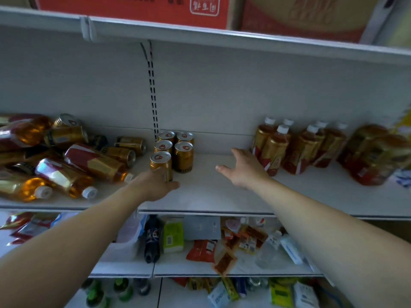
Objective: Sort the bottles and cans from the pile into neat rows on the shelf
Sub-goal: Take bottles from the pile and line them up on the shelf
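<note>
Cans [183, 156] stood upright at the middle of the shelf [211, 196]: five, in two rows, three left and two right. Left hand [155, 185] gripped the front can [160, 162] near its base; judged step: seating it in its row. Right hand [242, 170] hovered empty, fingers spread, beside the upright bottles [295, 145], at least six. Next move: release, then draw from the pile [66, 161] at left; its count was unclear.
</note>
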`<state>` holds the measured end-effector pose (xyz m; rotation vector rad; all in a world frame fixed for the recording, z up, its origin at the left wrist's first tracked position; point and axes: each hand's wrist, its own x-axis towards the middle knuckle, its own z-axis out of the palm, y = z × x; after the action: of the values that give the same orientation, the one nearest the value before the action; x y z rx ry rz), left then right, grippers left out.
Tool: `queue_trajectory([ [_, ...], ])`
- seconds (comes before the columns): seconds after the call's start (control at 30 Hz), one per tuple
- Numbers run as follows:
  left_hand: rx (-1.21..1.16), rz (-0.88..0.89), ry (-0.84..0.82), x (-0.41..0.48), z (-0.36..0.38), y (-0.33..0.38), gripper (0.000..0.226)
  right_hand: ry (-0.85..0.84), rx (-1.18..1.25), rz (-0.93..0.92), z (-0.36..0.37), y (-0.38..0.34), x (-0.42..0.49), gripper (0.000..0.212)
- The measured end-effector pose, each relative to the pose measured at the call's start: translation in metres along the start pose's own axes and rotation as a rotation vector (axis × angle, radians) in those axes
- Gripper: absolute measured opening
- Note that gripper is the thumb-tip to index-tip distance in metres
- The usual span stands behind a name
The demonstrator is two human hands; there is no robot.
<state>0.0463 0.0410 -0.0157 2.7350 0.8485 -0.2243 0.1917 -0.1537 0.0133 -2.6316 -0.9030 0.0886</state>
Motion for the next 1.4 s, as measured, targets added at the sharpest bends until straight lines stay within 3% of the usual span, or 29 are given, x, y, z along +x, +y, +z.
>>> queue_trajectory([
  [0.27, -0.099, 0.008, 0.071, -0.038, -0.011, 0.034, 0.067, -0.029, -0.048, -0.079, -0.044, 0.012, -0.026, 0.082],
  [0.57, -0.149, 0.084, 0.109, -0.073, -0.036, 0.007, 0.050, 0.002, -0.006, -0.140, -0.039, -0.047, -0.035, 0.084],
  [0.7, -0.109, 0.102, 0.119, -0.085, -0.047, -0.027, 0.065, -0.011, 0.040, -0.130, -0.026, -0.088, -0.039, 0.083],
  [0.8, -0.126, 0.020, 0.106, -0.093, -0.050, -0.068, 0.073, -0.024, 0.052, -0.153, -0.013, -0.122, -0.040, 0.081],
  [0.97, -0.129, -0.016, 0.107, -0.116, -0.056, -0.147, 0.072, -0.069, 0.081, -0.158, 0.019, -0.185, -0.040, 0.086],
  [1.1, -0.132, -0.080, 0.112, -0.130, -0.061, -0.205, 0.057, -0.123, 0.070, -0.194, 0.047, -0.232, -0.040, 0.083],
  [1.4, -0.138, -0.136, 0.136, -0.105, -0.068, -0.265, 0.060, -0.180, 0.123, -0.217, 0.094, -0.288, -0.008, 0.079],
])
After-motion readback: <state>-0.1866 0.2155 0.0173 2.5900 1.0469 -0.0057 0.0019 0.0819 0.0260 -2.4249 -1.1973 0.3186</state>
